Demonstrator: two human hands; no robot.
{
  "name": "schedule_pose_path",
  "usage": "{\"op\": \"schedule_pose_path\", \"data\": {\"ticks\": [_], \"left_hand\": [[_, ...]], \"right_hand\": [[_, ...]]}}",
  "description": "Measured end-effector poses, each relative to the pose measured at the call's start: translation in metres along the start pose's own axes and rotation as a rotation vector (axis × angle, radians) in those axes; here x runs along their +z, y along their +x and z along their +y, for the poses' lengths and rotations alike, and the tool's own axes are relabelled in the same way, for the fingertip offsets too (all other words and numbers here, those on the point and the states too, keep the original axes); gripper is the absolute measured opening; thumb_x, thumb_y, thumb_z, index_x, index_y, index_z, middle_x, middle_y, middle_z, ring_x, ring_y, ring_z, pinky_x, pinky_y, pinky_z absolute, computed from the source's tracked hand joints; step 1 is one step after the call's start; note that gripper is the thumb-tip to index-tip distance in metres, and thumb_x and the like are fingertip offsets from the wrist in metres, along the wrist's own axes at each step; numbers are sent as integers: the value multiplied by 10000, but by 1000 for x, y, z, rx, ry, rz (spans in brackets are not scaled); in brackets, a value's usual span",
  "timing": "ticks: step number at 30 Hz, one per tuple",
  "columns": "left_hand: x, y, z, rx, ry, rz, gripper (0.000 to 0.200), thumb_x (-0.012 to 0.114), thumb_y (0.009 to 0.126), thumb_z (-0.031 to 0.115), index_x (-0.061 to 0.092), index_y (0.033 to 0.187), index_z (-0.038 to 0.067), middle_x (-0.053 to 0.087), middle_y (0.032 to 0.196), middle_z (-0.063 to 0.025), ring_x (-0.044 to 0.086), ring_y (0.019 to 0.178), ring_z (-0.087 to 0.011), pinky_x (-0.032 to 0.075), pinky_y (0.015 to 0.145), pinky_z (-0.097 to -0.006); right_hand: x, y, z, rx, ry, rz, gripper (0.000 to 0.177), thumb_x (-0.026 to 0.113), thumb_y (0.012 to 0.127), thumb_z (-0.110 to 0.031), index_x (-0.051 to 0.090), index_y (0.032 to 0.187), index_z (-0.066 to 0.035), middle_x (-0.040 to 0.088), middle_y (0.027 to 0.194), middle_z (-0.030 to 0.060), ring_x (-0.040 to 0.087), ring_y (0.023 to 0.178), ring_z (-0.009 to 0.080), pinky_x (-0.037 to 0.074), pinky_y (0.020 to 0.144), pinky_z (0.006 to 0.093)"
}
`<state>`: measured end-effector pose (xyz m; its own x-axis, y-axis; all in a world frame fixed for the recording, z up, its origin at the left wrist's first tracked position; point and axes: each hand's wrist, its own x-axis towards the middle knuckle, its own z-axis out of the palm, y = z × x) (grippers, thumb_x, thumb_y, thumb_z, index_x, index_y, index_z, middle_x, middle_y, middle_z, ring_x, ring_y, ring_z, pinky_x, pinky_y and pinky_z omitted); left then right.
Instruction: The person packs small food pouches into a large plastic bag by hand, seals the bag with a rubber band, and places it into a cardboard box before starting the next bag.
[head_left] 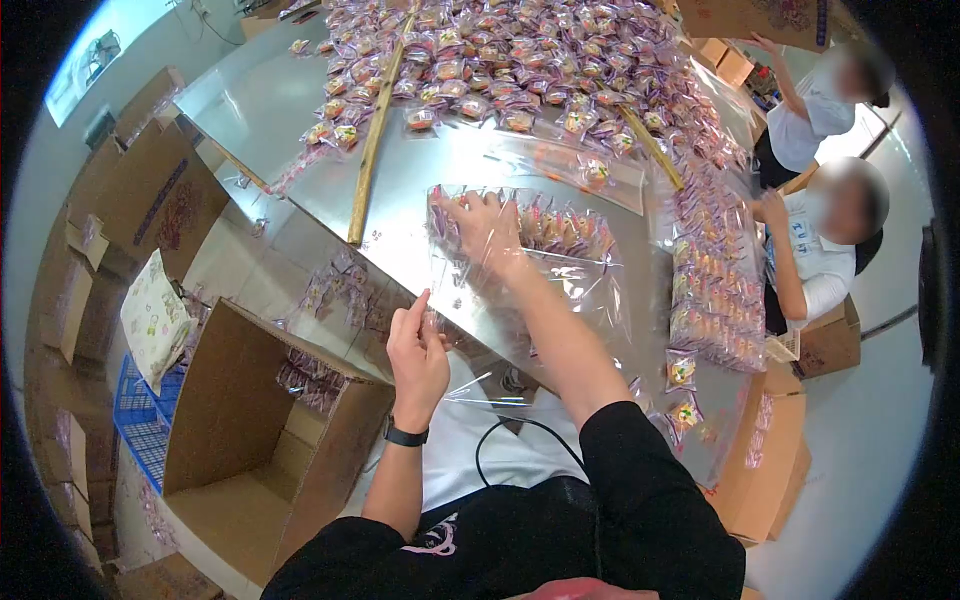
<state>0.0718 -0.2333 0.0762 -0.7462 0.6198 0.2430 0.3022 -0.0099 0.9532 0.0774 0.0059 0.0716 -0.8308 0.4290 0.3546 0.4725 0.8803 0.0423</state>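
A large clear plastic bag (590, 290) lies on the metal table near its front edge, its mouth toward me. Inside its far end stands a row of small wrapped snack packets (560, 232), upright and packed side by side. My right hand (487, 232) reaches into the bag, fingers curled over the packets at the row's left end; film partly covers the fingertips. At the bag's near left edge, my left hand (418, 355) is closed on the film with its index finger pointing up. A dark band is on that wrist.
Loose packets (500, 60) are heaped at the back, beside wooden strips (375, 150). A flat clear bag (570, 165) lies behind the row. More packets stand in rows (712, 300) at right, near two co-workers. An open cardboard box (235, 480) sits below left.
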Motion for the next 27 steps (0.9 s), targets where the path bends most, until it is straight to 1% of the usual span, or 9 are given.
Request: {"op": "schedule_pose_path", "data": {"ticks": [4, 7, 10, 14, 15, 18, 21, 24, 27], "left_hand": [[2, 1, -6, 11, 29, -2, 371, 519, 1003, -56, 624, 1357, -15, 543, 951, -72, 596, 738, -121, 545, 633, -266], [-1, 3, -15, 63, 175, -8, 389, 533, 951, -55, 633, 1325, -26, 579, 950, -168, 639, 804, -274, 526, 747, -382], [1, 4, -17, 169, 191, 70, 363, 545, 939, -41, 644, 1288, -29, 624, 993, -202, 639, 883, -330, 512, 803, -417], [8, 4, -11, 5, 68, 61, 290, 559, 979, -8, 667, 1248, -25, 644, 1034, -199, 639, 887, -342, 509, 826, -422], [9, 5, -13, 60, 88, 76, 274, 563, 998, 3, 682, 1244, -13, 634, 1014, -169, 644, 837, -297, 541, 762, -393], [8, 3, -13, -1, 16, 44, 342, 500, 1003, -57, 675, 1289, 6, 602, 1038, -66, 629, 786, -114, 603, 626, -259], [7, 0, -12, -32, -70, 57, 322, 493, 1022, -50, 675, 1284, -2, 591, 1025, -50, 619, 798, -94, 614, 628, -252], [11, -3, -14, -102, -179, 100, 303, 498, 1028, -43, 676, 1271, -14, 590, 1034, -45, 610, 813, -82, 609, 617, -239], [11, 0, -12, -57, -101, 106, 251, 578, 1007, -9, 696, 1228, -4, 601, 985, -90, 620, 784, -147, 584, 617, -270]], "right_hand": [[18, 3, 1, 18, 51, -1, 491, 632, 894, -171, 616, 1372, -285, 611, 1236, 89, 597, 1182, 340, 457, 952, 577], [35, 1, -4, -11, 39, 140, 456, 645, 893, -205, 632, 1344, -268, 606, 1314, 120, 537, 1308, 395, 409, 1046, 614], [23, -7, -4, -18, 199, 97, 463, 658, 889, -243, 628, 1351, -265, 584, 1403, 136, 480, 1385, 423, 346, 1112, 637], [40, 0, 4, -39, 162, 73, 498, 677, 880, -268, 620, 1374, -245, 584, 1427, 133, 493, 1377, 411, 331, 1115, 642], [38, -2, 3, -45, 99, 91, 482, 694, 869, -262, 652, 1348, -233, 601, 1410, 130, 501, 1373, 406, 342, 1112, 630], [38, -5, -2, -22, 17, 118, 440, 692, 867, -236, 691, 1307, -227, 610, 1404, 121, 518, 1362, 396, 346, 1117, 624], [37, -9, 3, -51, 53, 173, 401, 687, 865, -209, 716, 1265, -219, 617, 1389, 105, 549, 1329, 377, 350, 1123, 620], [38, -7, 4, -30, 99, 183, 446, 629, 871, -133, 687, 1307, -207, 642, 1344, 94, 550, 1298, 351, 367, 1095, 591], [37, -7, 3, -29, 99, 89, 488, 701, 853, -213, 673, 1334, -293, 621, 1371, 90, 531, 1322, 385, 332, 1128, 635]]}}
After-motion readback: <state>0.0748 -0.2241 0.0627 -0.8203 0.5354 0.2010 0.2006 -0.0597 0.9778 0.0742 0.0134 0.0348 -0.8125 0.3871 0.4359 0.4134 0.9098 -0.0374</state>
